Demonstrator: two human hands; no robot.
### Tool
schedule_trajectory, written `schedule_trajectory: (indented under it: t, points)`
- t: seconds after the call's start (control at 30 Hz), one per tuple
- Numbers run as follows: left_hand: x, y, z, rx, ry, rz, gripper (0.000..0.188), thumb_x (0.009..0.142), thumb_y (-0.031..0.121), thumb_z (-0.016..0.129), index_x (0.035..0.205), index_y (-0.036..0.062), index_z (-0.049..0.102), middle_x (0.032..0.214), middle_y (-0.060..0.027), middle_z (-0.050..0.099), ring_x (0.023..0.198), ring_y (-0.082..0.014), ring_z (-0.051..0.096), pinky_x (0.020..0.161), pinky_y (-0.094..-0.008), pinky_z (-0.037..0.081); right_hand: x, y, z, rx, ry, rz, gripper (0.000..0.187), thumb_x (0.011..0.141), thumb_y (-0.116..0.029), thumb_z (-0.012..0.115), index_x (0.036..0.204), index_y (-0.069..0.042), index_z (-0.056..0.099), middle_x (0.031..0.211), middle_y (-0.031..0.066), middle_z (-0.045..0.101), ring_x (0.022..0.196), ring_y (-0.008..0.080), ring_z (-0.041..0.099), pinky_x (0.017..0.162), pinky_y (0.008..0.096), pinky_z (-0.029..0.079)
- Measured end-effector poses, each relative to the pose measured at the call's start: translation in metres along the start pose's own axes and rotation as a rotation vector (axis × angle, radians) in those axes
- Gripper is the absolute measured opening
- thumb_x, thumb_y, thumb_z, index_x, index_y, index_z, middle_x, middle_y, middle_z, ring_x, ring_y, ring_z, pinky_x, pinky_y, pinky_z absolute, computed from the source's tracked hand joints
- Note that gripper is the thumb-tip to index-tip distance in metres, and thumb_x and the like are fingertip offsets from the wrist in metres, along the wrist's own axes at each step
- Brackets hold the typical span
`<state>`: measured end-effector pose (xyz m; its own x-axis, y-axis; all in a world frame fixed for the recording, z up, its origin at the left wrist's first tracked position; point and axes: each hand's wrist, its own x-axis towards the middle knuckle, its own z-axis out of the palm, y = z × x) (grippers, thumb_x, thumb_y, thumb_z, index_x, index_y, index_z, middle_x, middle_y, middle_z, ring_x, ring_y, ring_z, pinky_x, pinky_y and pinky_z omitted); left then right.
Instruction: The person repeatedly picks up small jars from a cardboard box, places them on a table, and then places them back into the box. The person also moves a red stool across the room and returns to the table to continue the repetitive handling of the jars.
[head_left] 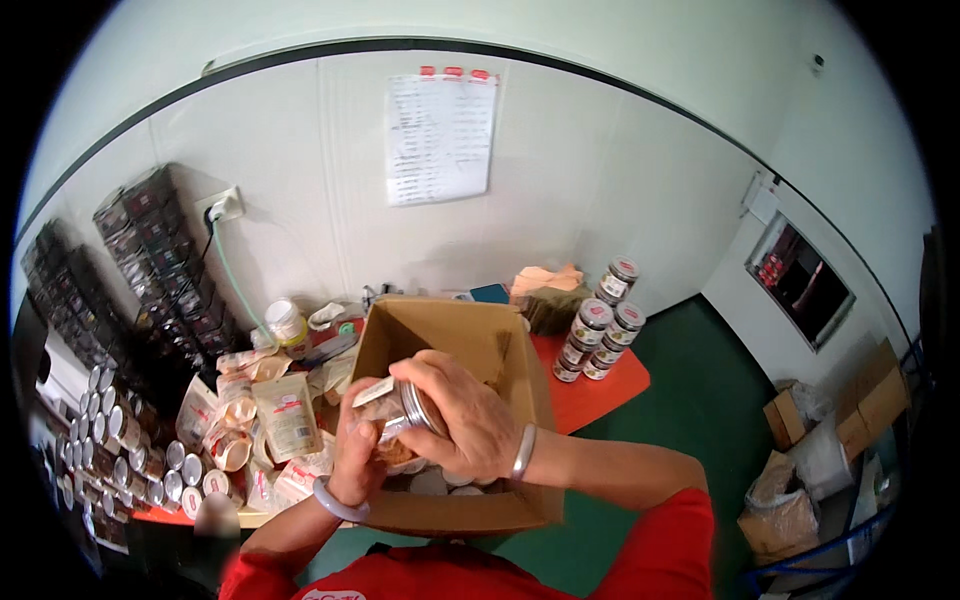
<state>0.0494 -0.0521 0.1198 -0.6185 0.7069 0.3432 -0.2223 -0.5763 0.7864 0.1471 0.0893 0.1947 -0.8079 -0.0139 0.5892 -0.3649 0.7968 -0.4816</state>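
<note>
Above an open cardboard box (425, 327) I hold a clear jar (384, 410) tilted on its side, its silver lid facing right. My left hand (354, 458) wraps round the body of the jar from the left. Over the lid end my right hand (468, 418) is closed, fingers bent across the top. The lid appears to be on the jar. Below my hands, several round pale lids (430, 484) show at the bottom of the box. My wrists and the jar hide part of the box's inside.
Stacked jars (590, 335) stand on the orange-red table (610, 392) right of the box. On the left are pouches (287, 414), many silver-lidded jars (120, 430) and dark stacked packs (160, 265). Cardboard and plastic bags (775, 510) lie at the far right.
</note>
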Motion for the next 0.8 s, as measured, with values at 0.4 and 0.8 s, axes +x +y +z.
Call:
schedule_trajectory:
  t: [0.4,0.8]
  points:
    - [0.09,-0.045,0.069,0.1,-0.066,0.178,0.082,0.078,0.052,0.069,0.133,0.0038,0.031,0.121,-0.0105,0.048,0.112,-0.0182,0.048,0.097,-0.0327,0.039,0.004,0.045,-0.089,-0.063,0.162,0.149,0.049,0.088,-0.035,0.059,0.121,-0.002,0.045,0.102,0.0202,0.057,0.094,0.0365,0.057,0.081,0.0412,0.047]
    - [0.143,-0.089,-0.123,1.879,0.036,-0.143,0.106,0.07,0.019,0.073,0.15,0.0202,0.003,0.137,-0.0306,0.04,0.109,-0.047,0.055,0.086,-0.0494,0.049,-0.13,0.27,-0.094,-0.621,-0.049,0.749,0.065,0.065,-0.029,0.076,0.124,-0.016,0.052,0.126,0.0189,0.042,0.112,0.0395,0.045,0.091,0.0496,0.042]
